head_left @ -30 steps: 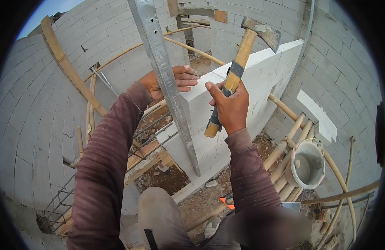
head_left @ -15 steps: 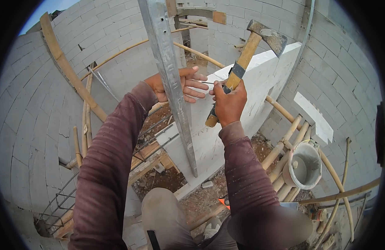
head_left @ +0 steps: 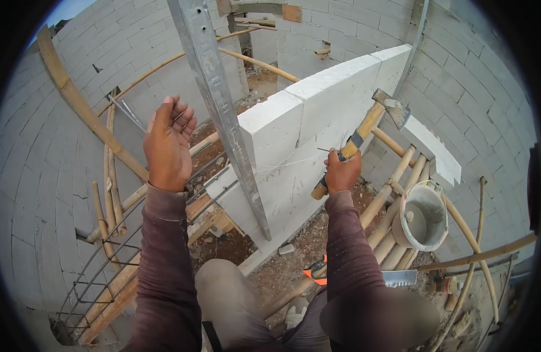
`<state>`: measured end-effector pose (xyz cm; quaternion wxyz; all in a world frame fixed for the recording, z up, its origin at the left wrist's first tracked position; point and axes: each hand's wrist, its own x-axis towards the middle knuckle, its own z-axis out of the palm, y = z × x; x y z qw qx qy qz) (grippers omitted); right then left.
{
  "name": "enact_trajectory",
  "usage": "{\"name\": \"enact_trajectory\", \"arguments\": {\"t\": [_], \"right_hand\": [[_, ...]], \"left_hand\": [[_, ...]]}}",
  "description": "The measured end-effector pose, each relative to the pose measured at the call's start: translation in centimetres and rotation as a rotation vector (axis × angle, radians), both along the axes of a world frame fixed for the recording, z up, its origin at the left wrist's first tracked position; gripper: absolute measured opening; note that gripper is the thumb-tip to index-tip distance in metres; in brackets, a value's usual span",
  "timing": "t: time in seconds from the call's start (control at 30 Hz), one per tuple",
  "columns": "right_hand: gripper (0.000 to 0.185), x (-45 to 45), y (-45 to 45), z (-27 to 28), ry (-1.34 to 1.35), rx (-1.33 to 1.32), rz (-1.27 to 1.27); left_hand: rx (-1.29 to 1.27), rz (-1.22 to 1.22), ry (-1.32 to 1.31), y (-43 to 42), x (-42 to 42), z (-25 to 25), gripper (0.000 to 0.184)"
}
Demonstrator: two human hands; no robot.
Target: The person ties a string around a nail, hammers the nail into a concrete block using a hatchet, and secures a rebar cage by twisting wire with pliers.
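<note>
My right hand is closed around the wooden handle of a hatchet, whose head points up and away. A thin nail-like piece sticks out by the thumb of that hand. My left hand is raised with its palm turned inward, fingers loosely curled and apart, nothing visible in it. Just right of it a metal channel stands upright and slightly tilted, untouched by either hand. Behind the channel is a low wall of white blocks. A thin pale string crosses the wall's face.
Bamboo poles at the right bear a mortar bucket and a cut block. An orange-handled saw lies below my right forearm. A rebar cage runs along the left. Grey block walls surround the space.
My left hand has moved left, out from behind the channel, and turned upward. My right hand has moved right and down with the hatchet. The view has shifted slightly.
</note>
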<state>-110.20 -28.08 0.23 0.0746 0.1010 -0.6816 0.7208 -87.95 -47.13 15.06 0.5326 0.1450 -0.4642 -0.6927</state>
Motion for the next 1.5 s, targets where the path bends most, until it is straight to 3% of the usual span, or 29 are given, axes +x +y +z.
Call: {"name": "enact_trajectory", "arguments": {"t": [0.07, 0.13, 0.2, 0.33, 0.47, 0.77, 1.1, 1.27, 1.43, 1.5], "right_hand": [[0.024, -0.9, 0.2, -0.5, -0.004, 0.111, -0.042], [0.024, -1.9, 0.2, -1.8, -0.012, 0.214, -0.066], [0.025, -2.8, 0.0, -3.5, -0.017, 0.303, -0.071], [0.028, -3.3, -0.1, -5.3, 0.036, 0.421, -0.065], [0.029, -2.5, 0.5, -4.2, 0.086, 0.459, -0.041], [0.027, -2.9, 1.8, -3.8, 0.132, 0.467, -0.005], [0.031, -4.1, 4.0, -3.4, 0.18, 0.394, -0.105], [0.032, -4.3, 6.6, -0.2, 0.049, 0.245, 0.04], [0.03, -1.9, 9.7, 0.6, 0.03, 0.216, 0.121], [0.031, -1.6, 9.8, 0.3, 0.031, 0.251, 0.116]], "left_hand": [[-0.04, 0.079, 0.109, 3.9, 1.1, -1.7, 0.022], [-0.056, -0.159, -0.007, 8.6, 0.4, -4.1, 0.024], [0.071, -0.537, -0.298, 11.9, -2.3, -6.7, 0.028], [0.516, -0.726, -0.623, 12.9, -11.7, -16.3, 0.046], [0.63, -0.859, -0.45, 12.7, -17.1, -20.5, 0.045], [0.772, -0.859, -0.322, 12.0, -21.1, -23.1, 0.024], [0.826, -0.823, -0.219, 13.0, -25.1, -25.0, 0.018], [0.858, -0.616, -0.297, 10.7, -26.3, -25.0, 0.012], [0.871, -0.775, -0.255, 13.8, -26.8, -27.4, 0.014], [0.901, -0.72, -0.287, 14.5, -26.9, -27.5, 0.015]]}}
